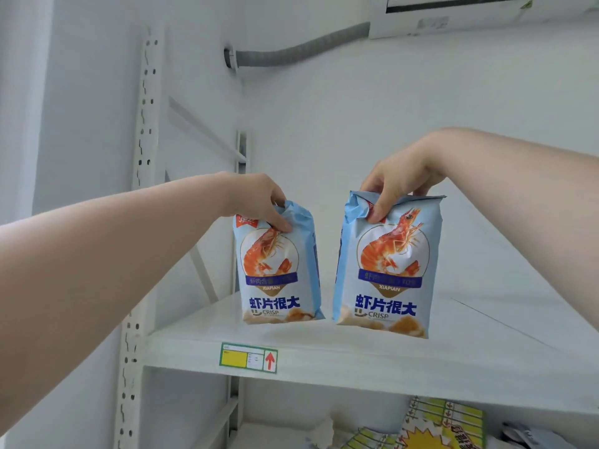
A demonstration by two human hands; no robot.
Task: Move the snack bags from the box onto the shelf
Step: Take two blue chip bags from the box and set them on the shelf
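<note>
Left hand [259, 199] and right hand [397, 186] each pinch the crimped top of a light-blue foil prawn-cracker bag: nine o'clock bag [278, 270], three o'clock bag [389, 270]. Judged light, crushable, slippery; hold the top seam.

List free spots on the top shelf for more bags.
Widest bare patch: shelf right of the right bag. Smaller one between left bag and the upright. Front strip above the label, too. Gap between bags is tight; lower level crowded with yellow packs.
</note>
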